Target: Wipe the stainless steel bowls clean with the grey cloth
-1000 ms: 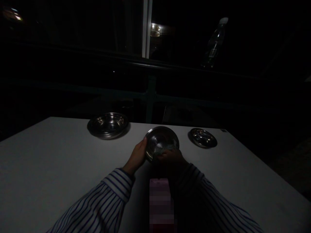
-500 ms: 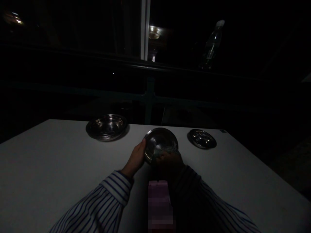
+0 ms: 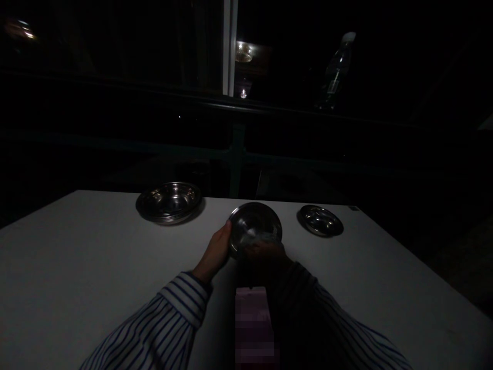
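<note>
My left hand (image 3: 215, 252) grips the left rim of a steel bowl (image 3: 252, 221), which is tilted up off the white table (image 3: 77, 267). My right hand (image 3: 267, 253) is in shadow at the bowl's lower edge, fingers closed on a pale cloth (image 3: 259, 237) pressed inside the bowl. Both sleeves are white with dark stripes.
A larger stack of steel bowls (image 3: 168, 201) sits at the back left of the table. One shallow steel dish (image 3: 320, 220) lies at the back right. A pink carton (image 3: 253, 324) stands near me. Beyond the table, a dark railing and a plastic bottle (image 3: 334, 69).
My right hand and the cloth have shifted slightly inside the bowl, moving up and left. The left hand keeps its hold on the rim.
</note>
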Action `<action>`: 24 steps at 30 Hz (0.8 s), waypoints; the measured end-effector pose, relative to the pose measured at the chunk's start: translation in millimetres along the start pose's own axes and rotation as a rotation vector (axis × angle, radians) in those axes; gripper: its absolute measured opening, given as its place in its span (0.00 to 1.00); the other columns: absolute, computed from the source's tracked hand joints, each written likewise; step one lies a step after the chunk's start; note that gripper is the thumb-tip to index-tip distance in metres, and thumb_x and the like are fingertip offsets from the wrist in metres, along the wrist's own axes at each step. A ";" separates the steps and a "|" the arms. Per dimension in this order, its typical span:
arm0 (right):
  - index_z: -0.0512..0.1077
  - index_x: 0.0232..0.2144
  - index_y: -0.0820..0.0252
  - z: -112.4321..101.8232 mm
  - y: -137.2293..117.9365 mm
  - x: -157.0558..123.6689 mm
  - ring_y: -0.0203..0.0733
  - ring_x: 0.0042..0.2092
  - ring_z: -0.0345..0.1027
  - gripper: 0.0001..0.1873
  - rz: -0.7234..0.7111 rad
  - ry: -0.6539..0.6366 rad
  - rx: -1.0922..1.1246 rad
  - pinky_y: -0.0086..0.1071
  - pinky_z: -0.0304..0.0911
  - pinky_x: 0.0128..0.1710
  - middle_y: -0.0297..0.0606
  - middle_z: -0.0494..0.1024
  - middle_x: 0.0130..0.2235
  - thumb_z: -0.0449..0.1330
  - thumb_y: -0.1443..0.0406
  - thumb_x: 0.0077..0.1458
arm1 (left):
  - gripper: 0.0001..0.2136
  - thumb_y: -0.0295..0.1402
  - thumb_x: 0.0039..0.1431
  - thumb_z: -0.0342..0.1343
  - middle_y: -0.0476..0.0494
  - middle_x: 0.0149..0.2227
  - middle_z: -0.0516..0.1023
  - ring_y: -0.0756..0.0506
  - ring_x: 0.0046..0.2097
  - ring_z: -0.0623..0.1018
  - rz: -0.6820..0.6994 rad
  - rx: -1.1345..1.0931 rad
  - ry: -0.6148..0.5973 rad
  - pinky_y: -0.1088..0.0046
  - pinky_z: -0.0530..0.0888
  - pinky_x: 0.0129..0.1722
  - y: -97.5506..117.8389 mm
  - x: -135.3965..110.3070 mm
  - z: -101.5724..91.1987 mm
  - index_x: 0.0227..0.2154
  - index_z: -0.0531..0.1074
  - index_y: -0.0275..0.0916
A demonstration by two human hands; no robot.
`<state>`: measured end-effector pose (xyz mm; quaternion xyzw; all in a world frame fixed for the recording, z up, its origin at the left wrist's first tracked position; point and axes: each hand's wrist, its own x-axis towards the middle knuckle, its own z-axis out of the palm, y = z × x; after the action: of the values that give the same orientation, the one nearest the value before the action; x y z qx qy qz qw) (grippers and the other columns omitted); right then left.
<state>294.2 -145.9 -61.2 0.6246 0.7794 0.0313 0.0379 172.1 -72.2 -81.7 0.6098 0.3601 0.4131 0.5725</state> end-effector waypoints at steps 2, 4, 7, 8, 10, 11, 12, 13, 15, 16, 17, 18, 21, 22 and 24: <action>0.65 0.51 0.62 1.0 -7.5 4.0 0.46 0.44 0.68 0.20 -0.007 0.049 0.018 0.38 0.65 0.39 0.47 0.72 0.48 0.45 0.66 0.59 | 0.28 0.51 0.56 0.41 0.40 0.44 0.78 0.41 0.48 0.74 0.011 0.024 0.015 0.67 0.67 0.48 0.7 0.2 -0.8 0.45 0.72 0.34; 0.62 0.53 0.65 1.0 -12.1 5.2 0.45 0.46 0.67 0.21 -0.019 0.102 0.031 0.36 0.64 0.40 0.48 0.70 0.50 0.44 0.66 0.59 | 0.27 0.51 0.56 0.41 0.41 0.45 0.77 0.41 0.49 0.73 0.023 0.037 0.028 0.67 0.67 0.49 1.0 -0.1 -1.5 0.46 0.72 0.35; 0.68 0.47 0.64 -4.3 -8.2 -0.8 0.46 0.45 0.68 0.19 -0.004 0.099 0.018 0.40 0.63 0.43 0.48 0.74 0.45 0.45 0.67 0.58 | 0.28 0.52 0.56 0.40 0.40 0.44 0.78 0.40 0.47 0.74 0.029 0.036 0.021 0.66 0.67 0.48 1.8 -1.6 -1.2 0.46 0.72 0.34; 0.71 0.44 0.62 -7.1 -4.7 -3.7 0.47 0.44 0.68 0.17 0.007 0.069 0.006 0.42 0.62 0.44 0.46 0.75 0.42 0.45 0.67 0.57 | 0.29 0.52 0.56 0.40 0.39 0.44 0.78 0.40 0.47 0.74 0.029 0.031 0.018 0.66 0.68 0.48 2.2 -2.1 -0.7 0.46 0.72 0.34; 0.74 0.36 0.59 -11.9 2.3 -8.0 0.48 0.43 0.68 0.15 0.005 -0.012 -0.017 0.44 0.61 0.43 0.44 0.77 0.38 0.48 0.67 0.55 | 0.29 0.52 0.57 0.39 0.38 0.44 0.78 0.41 0.47 0.75 0.015 0.023 0.014 0.67 0.68 0.47 3.3 -2.9 0.5 0.46 0.71 0.33; 0.74 0.35 0.58 -12.9 4.5 -8.5 0.48 0.43 0.68 0.14 -0.008 -0.041 -0.022 0.45 0.62 0.43 0.43 0.77 0.38 0.49 0.67 0.54 | 0.30 0.53 0.56 0.39 0.38 0.44 0.77 0.41 0.47 0.75 0.002 0.023 0.013 0.67 0.68 0.47 3.7 -3.0 0.9 0.46 0.71 0.32; 0.74 0.36 0.58 -12.5 5.4 -7.7 0.49 0.44 0.68 0.14 -0.022 -0.050 -0.018 0.45 0.62 0.43 0.43 0.77 0.39 0.49 0.66 0.55 | 0.30 0.53 0.56 0.38 0.37 0.44 0.77 0.41 0.47 0.75 -0.008 0.027 0.011 0.67 0.69 0.47 3.9 -2.9 1.2 0.46 0.71 0.32; 0.73 0.40 0.58 -10.8 5.0 -5.7 0.48 0.44 0.68 0.15 -0.030 -0.042 -0.005 0.44 0.63 0.42 0.43 0.76 0.40 0.49 0.65 0.55 | 0.31 0.53 0.56 0.38 0.37 0.45 0.77 0.41 0.47 0.75 -0.012 0.035 0.010 0.67 0.68 0.47 3.9 -2.7 1.2 0.46 0.71 0.31; 0.68 0.48 0.61 -3.9 1.2 0.2 0.47 0.45 0.68 0.18 -0.044 0.016 0.031 0.41 0.64 0.42 0.46 0.74 0.46 0.47 0.65 0.57 | 0.30 0.53 0.56 0.39 0.37 0.46 0.76 0.41 0.49 0.73 0.001 0.057 0.017 0.67 0.67 0.49 3.8 -2.2 0.5 0.47 0.71 0.32; 0.65 0.51 0.63 0.3 -1.0 3.1 0.45 0.46 0.67 0.20 -0.051 0.059 0.046 0.39 0.64 0.42 0.47 0.72 0.48 0.45 0.66 0.58 | 0.30 0.53 0.56 0.39 0.38 0.47 0.76 0.41 0.50 0.73 0.014 0.068 0.025 0.67 0.66 0.50 3.8 -2.0 0.1 0.47 0.70 0.32; 0.63 0.53 0.65 4.1 -2.7 5.1 0.44 0.47 0.66 0.21 -0.059 0.100 0.052 0.37 0.64 0.43 0.47 0.70 0.51 0.44 0.67 0.59 | 0.30 0.52 0.57 0.39 0.38 0.48 0.75 0.41 0.51 0.72 0.027 0.077 0.032 0.67 0.65 0.51 4.0 -2.0 -0.4 0.47 0.70 0.32; 0.62 0.53 0.66 7.2 -3.4 5.9 0.43 0.48 0.66 0.21 -0.067 0.134 0.052 0.36 0.64 0.44 0.47 0.69 0.52 0.44 0.68 0.59 | 0.29 0.52 0.57 0.39 0.39 0.49 0.75 0.41 0.52 0.71 0.038 0.083 0.035 0.67 0.65 0.51 4.4 -2.1 -0.7 0.48 0.70 0.33; 0.66 0.49 0.63 9.6 0.8 1.4 0.44 0.46 0.67 0.19 -0.049 0.168 0.029 0.39 0.64 0.44 0.45 0.72 0.49 0.45 0.67 0.59 | 0.28 0.50 0.58 0.38 0.40 0.49 0.74 0.42 0.51 0.71 0.054 0.079 0.010 0.69 0.65 0.51 6.2 -2.6 -0.6 0.48 0.70 0.34; 0.69 0.46 0.61 8.4 3.3 -1.2 0.46 0.45 0.68 0.17 -0.039 0.148 0.022 0.42 0.64 0.43 0.44 0.74 0.45 0.46 0.67 0.58 | 0.28 0.50 0.58 0.37 0.40 0.49 0.75 0.43 0.51 0.72 0.051 0.080 0.006 0.69 0.65 0.51 6.6 -2.6 -0.3 0.47 0.70 0.34; 0.72 0.41 0.60 5.0 6.8 -4.6 0.49 0.44 0.68 0.15 -0.044 0.104 0.014 0.46 0.63 0.42 0.41 0.76 0.41 0.48 0.66 0.57 | 0.29 0.51 0.58 0.37 0.40 0.48 0.76 0.42 0.49 0.73 0.030 0.085 0.008 0.68 0.66 0.50 6.5 -2.3 0.2 0.47 0.70 0.33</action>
<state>302.3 -148.9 -65.5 0.6050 0.7941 0.0574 -0.0061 171.1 -74.8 -75.4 0.6370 0.3705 0.4086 0.5385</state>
